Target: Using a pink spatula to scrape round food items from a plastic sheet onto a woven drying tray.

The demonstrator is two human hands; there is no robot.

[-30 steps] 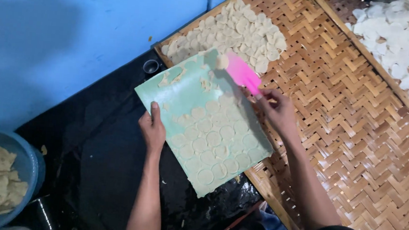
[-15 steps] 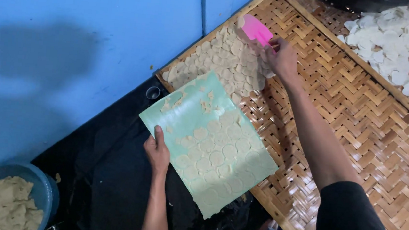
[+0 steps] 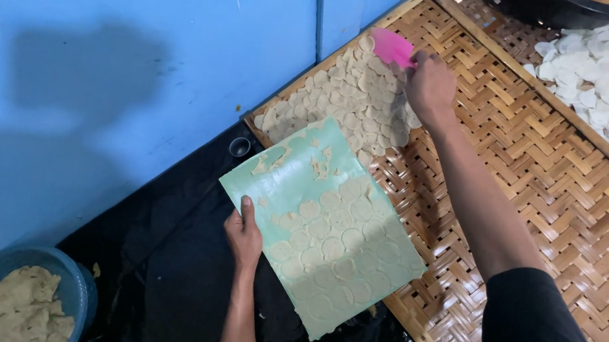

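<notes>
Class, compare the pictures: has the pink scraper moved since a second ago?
Yes. The pink scraper in the right hand left the green sheet for the woven tray's far corner.

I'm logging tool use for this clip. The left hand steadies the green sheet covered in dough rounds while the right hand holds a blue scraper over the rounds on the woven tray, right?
Not quite: the scraper is pink, not blue, as the head view shows. The rest stands: the left hand steadies the green sheet, and the right hand holds the scraper over the rounds on the woven tray.

The blue bowl of dough [image 3: 15, 300] is cut off at the bottom-left corner.
</notes>
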